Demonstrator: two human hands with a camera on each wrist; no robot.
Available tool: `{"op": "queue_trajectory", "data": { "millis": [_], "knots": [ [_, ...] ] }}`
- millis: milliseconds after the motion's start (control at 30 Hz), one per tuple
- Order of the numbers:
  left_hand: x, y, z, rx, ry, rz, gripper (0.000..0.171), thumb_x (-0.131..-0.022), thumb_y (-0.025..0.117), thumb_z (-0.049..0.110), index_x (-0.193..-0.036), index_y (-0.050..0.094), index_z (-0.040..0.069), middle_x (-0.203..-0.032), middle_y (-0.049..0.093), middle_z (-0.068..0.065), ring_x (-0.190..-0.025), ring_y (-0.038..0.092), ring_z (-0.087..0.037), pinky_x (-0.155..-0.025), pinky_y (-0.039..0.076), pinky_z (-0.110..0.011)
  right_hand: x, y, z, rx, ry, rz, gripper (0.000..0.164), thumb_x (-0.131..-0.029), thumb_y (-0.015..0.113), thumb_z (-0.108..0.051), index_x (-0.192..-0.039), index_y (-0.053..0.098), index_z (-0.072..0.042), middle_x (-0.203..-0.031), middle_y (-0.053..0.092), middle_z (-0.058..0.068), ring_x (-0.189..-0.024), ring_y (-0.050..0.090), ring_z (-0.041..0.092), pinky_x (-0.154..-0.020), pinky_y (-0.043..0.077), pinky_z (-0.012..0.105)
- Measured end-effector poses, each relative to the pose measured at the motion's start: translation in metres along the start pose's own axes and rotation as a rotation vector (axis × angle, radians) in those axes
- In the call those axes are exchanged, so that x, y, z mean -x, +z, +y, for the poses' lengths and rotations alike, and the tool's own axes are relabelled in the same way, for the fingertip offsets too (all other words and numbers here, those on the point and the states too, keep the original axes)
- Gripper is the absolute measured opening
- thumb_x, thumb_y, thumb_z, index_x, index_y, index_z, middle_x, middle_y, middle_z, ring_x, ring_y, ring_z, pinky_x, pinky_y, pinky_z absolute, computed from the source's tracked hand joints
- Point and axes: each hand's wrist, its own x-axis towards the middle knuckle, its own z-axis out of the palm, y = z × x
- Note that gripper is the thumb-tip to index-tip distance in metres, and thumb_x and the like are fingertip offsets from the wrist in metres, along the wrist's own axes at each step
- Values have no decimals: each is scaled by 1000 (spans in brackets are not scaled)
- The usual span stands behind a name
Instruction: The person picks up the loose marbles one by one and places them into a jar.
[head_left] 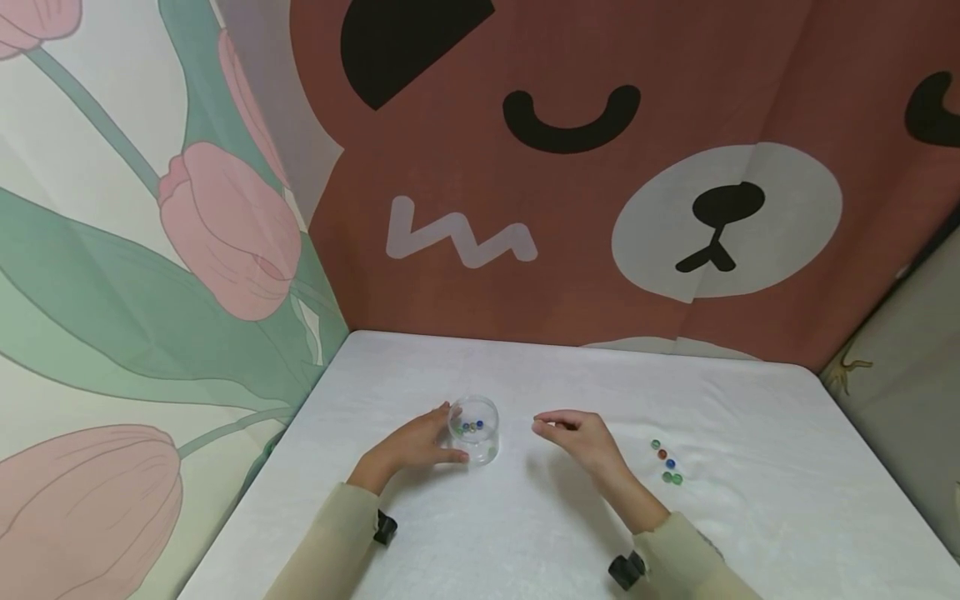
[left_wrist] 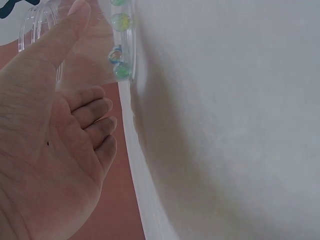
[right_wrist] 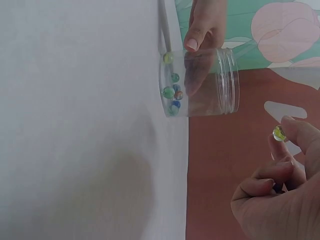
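Observation:
A clear plastic jar (head_left: pixel 486 450) stands upright on the white table, with several coloured glass marbles (right_wrist: pixel 169 93) lying on its bottom. My left hand (head_left: pixel 412 443) holds the jar from the left, thumb on the near side and index finger round the far side. To the right of the jar and apart from it, my right hand (head_left: pixel 588 443) is raised. Between thumb and index fingertip it pinches a clear marble with a yellow-green swirl (right_wrist: pixel 279 133), seen in the right wrist view. The other fingers of that hand are curled.
Right of my right hand lies a short row of loose marbles: a green marble (head_left: pixel 656 444), a reddish-brown marble (head_left: pixel 662 454), a blue marble (head_left: pixel 671 464) and two more green ones. A brown curtain (head_left: pixel 465 308) with a bear face hangs behind the white table (head_left: pixel 750 417).

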Motion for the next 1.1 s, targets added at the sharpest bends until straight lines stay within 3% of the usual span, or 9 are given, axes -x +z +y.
{"op": "queue_trajectory", "data": {
  "millis": [467,767,1100],
  "knots": [
    [-2,-1,2,15,-19,4,98,-85,75,58,-158,34,9,-165,25,-20,-151,27,-37,-122,27,-54,-10,26,-9,-61,5,14,27,-84,84,-27,-104,81,-8,-86,68,-3,-84,56,11,-74,48,26],
    [-1,0,1,11,-36,0,97,-85,75,58,-159,34,11,-165,24,-19,-152,26,-36,-122,26,-55,-17,39,-8,-42,-9,28,29,-83,85,-30,-102,81,-8,-89,68,-2,-84,54,12,-70,46,25],
    [-1,1,0,27,-37,4,98,-85,75,59,-159,34,9,-165,25,-19,-152,27,-36,-121,27,-56,-26,54,-5,-82,-35,35,23,-85,83,-27,-101,82,-10,-78,59,-4,-78,48,13,-62,40,24]
  ]
}}
